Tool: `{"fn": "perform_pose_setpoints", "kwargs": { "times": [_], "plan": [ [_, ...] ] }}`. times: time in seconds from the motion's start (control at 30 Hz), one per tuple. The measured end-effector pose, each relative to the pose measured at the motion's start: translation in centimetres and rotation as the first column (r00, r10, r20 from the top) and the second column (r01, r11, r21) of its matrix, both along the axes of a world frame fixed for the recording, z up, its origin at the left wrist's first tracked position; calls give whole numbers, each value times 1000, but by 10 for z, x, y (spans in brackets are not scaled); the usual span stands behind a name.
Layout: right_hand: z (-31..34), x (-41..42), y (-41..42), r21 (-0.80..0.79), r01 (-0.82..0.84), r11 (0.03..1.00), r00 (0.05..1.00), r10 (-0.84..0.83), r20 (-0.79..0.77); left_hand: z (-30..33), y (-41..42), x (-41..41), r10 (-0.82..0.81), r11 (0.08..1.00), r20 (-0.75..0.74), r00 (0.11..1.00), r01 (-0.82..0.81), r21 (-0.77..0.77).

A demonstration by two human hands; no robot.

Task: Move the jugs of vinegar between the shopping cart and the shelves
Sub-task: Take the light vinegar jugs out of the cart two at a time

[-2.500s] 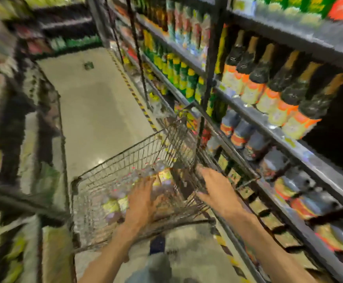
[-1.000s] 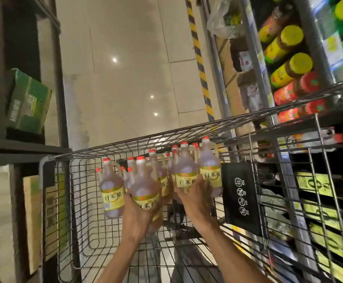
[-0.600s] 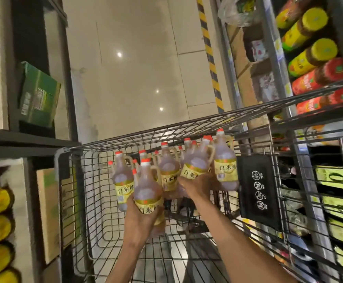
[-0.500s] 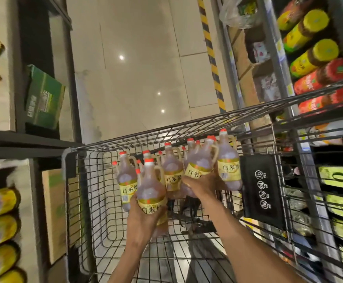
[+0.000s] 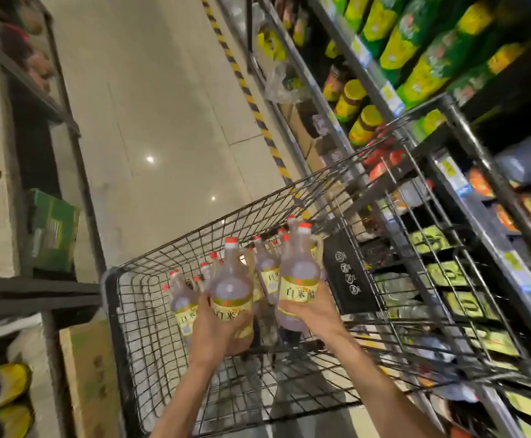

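Observation:
A wire shopping cart (image 5: 112,311) stands in the aisle below me. My left hand (image 5: 216,333) grips a clear vinegar jug (image 5: 231,286) with a red cap and yellow label, held up over the cart. A second jug (image 5: 299,276) of the same kind is gripped from below by my right hand (image 5: 313,311). Both jugs are upright and raised above several more vinegar jugs (image 5: 182,298) that stand in the cart's far end. The shelves (image 5: 466,197) on the right run close beside the cart.
Jars and green packets fill the right shelves. A black tag (image 5: 346,273) hangs on the cart's right wall. A yellow-black stripe (image 5: 248,96) marks the floor along the shelf base. Left racks hold a green box (image 5: 54,229) and a cardboard carton (image 5: 90,374).
Both hands have lifted their jugs higher above the others in the cart. My view has swung right and tilted, bringing more of the right shelves in.

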State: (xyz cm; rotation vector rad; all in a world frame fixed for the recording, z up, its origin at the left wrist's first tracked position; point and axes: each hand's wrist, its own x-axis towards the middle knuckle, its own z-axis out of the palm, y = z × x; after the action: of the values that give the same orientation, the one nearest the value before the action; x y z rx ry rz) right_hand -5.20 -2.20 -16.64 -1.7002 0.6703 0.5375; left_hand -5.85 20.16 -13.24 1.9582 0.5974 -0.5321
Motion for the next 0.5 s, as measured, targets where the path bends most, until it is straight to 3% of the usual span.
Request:
{"fn": "perform_pose_setpoints", "kwargs": {
  "times": [0.2,0.33,0.5],
  "plan": [
    [118,-57,-58,141,194,971,965,-215,151,97,-52,-1,-256,962,164,953,268,-53],
    [193,-99,-109,220,285,933,917,-333,222,158,-113,-3,-437,890,250,864,456,-21],
    [257,-161,-179,170,387,906,839,-422,342,209,-209,-18,-558,798,328,762,601,-39]
  ]
}}
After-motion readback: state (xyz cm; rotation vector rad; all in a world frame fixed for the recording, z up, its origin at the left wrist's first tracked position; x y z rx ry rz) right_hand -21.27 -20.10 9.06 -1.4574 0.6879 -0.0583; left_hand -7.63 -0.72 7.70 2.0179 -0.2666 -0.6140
